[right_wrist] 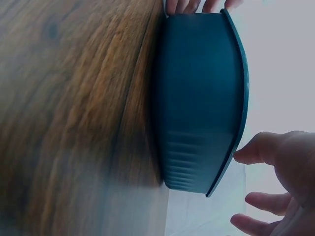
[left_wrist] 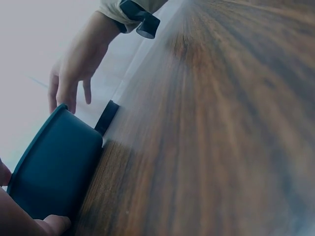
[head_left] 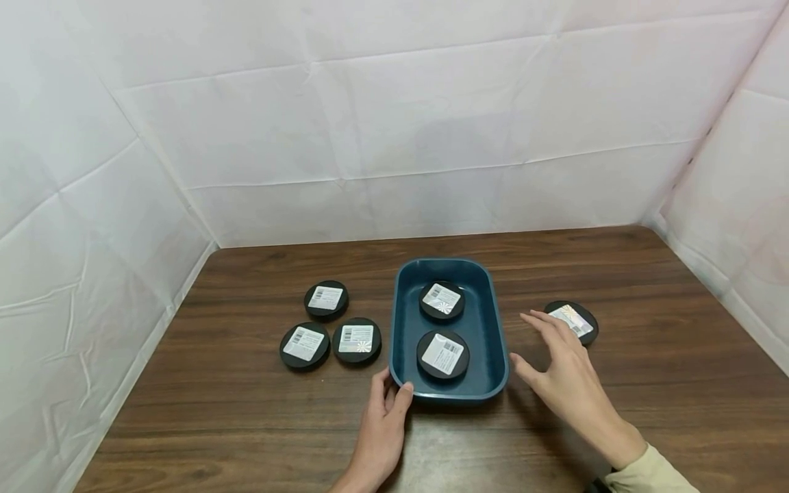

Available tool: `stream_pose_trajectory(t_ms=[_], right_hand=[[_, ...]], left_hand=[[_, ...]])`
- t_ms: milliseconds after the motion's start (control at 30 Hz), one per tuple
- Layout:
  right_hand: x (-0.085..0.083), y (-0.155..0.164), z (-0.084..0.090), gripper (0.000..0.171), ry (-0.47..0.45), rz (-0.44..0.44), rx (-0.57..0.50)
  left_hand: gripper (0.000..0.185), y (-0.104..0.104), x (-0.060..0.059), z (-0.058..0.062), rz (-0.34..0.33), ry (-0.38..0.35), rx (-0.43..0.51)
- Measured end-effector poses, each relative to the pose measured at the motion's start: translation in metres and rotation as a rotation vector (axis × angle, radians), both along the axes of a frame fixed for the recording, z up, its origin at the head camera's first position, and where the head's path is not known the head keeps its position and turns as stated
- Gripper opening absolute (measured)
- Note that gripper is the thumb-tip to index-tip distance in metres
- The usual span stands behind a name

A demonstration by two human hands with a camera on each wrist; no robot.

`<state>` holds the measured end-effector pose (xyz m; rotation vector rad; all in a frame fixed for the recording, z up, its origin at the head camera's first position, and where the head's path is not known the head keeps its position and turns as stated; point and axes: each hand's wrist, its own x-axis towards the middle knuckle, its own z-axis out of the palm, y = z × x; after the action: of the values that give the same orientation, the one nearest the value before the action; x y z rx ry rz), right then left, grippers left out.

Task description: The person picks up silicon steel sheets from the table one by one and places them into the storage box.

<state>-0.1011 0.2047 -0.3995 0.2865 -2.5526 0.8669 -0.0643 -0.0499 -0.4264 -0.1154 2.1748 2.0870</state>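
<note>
A dark blue rectangular tray [head_left: 483, 342] holds two flat black round discs with white labels, one far [head_left: 441, 300] and one near [head_left: 442, 355]. My left hand [head_left: 382, 428] grips the tray's near left corner, thumb over the rim and fingers along the outer wall. To the right of the tray, my right hand [head_left: 566, 376] is spread and holds nothing, its thumb near the rim. Another labelled black disc [head_left: 582, 322] lies just beyond the right hand, partly covered by its fingers. In the right wrist view, the tray's outer wall [right_wrist: 202, 88] stands beside the parted fingers.
Left of the tray, three more labelled black discs lie close together: a back one [head_left: 327, 299], a front left one [head_left: 305, 346] and a front right one [head_left: 357, 340]. White sheeting [head_left: 431, 137] walls in the brown wooden table [head_left: 216, 411] at the back and sides.
</note>
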Motion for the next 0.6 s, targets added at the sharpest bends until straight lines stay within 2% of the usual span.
stream_pose_trajectory(t_ms=[233,600], right_hand=[[-0.004,0.007,-0.004,0.061,0.021,-0.023,0.014],[-0.009,0.017,-0.005,0.059,-0.038,-0.05,0.017]], left_hand=[[0.052,-0.001,0.0,0.0,-0.002,-0.012,0.003],[0.051,-0.001,0.0,-0.001,-0.006,0.002,0.008]])
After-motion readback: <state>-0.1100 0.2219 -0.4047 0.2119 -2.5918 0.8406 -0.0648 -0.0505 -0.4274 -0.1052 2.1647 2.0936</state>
